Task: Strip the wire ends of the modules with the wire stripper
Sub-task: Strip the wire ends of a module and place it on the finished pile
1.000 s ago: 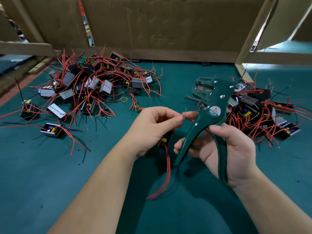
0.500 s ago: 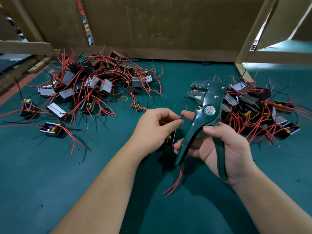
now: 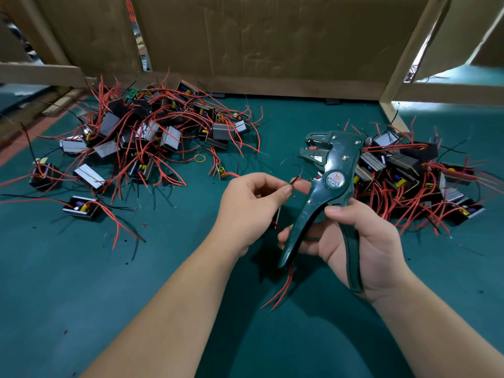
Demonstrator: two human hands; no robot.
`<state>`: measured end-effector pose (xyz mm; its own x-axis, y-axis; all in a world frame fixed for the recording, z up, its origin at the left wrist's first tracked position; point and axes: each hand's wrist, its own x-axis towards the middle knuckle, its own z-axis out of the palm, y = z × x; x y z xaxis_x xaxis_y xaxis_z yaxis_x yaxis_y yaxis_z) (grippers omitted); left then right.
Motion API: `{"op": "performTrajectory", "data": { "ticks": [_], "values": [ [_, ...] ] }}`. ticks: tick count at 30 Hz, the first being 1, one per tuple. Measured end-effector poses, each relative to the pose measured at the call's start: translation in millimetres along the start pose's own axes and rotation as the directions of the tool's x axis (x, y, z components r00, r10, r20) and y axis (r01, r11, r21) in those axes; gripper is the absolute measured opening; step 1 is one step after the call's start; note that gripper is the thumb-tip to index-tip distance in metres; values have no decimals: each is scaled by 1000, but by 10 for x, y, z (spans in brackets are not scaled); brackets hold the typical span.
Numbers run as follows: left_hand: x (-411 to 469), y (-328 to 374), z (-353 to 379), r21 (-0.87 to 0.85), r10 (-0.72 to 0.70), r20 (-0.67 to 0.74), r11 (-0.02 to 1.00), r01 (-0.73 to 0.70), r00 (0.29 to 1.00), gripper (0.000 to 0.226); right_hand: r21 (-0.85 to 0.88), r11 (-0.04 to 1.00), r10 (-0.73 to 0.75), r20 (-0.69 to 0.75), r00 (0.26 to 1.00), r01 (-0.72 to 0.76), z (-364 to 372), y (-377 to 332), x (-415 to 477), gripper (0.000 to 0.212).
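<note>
Far left of the green mat [image 3: 81, 282]: big heap of modules [image 3: 131, 137] w/ red wires in a tangle (ends too small from here to tell bare from covered). Looks like the larger of two piles. Just right of it, a yellow rubber band [image 3: 200, 158] lying loose nr the heap's edge. Centre: left hand [image 3: 251, 211] curled, pinching a thin wire end [image 3: 296, 180] betw. thumb and forefinger, w/ the tip aimed up-right toward the tool. Tucked under the same palm, a dark module [image 3: 277, 217], mostly hidden, w/ its other red leads [image 3: 283, 290] hanging below both hands. Next over: wire stripper [image 3: 332, 186], dark green, upright, head gaping, close beside the pinched wire but w/ nothing fed in yet. Wrapped round its handles, right hand [image 3: 362, 241], w/ the handles spread, not squeezed. Tiny red and black specks [image 3: 295, 196] on the mat around the hands, prob. cut insulation, so some stripping done already. Far right: second heap of modules [image 3: 409, 175], partly behind the tool head. As a judgement: somewhere mid-batch, far from the end, no telling which heap is the finished one. For the unit in hand, at least this one end left to strip, poss. more.
</note>
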<state>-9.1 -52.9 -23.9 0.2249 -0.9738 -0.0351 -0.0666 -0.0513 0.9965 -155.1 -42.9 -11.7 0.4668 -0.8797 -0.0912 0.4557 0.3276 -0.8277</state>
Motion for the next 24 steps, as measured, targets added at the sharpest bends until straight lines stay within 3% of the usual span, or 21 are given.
{"op": "performTrajectory", "data": {
  "ticks": [4, 10, 15, 19, 24],
  "values": [
    [-32, 33, 59, -98, -3, -30, 995, 0, 1000, 17, 44, 999, -27, 52, 998, 25, 5, -13, -8, 83],
    [-68, 89, 53, -206, -28, -86, 978, 10, 996, 13, 130, 991, -58, 114, 992, 43, 31, -10, -29, 73],
    [5, 163, -70, -303, -57, -191, 953, -4, 980, 16, 69, 998, -14, 83, 996, 8, 43, 31, -59, 61],
    [24, 208, -209, -386, -17, -55, 922, -6, 998, 17, 53, 996, 65, 87, 994, -70, 72, 59, -40, 73],
    [4, 232, -281, -341, 87, 161, 940, -28, 983, 22, 45, 985, 168, -29, 985, -167, 38, 57, -5, 60]
  ]
}}
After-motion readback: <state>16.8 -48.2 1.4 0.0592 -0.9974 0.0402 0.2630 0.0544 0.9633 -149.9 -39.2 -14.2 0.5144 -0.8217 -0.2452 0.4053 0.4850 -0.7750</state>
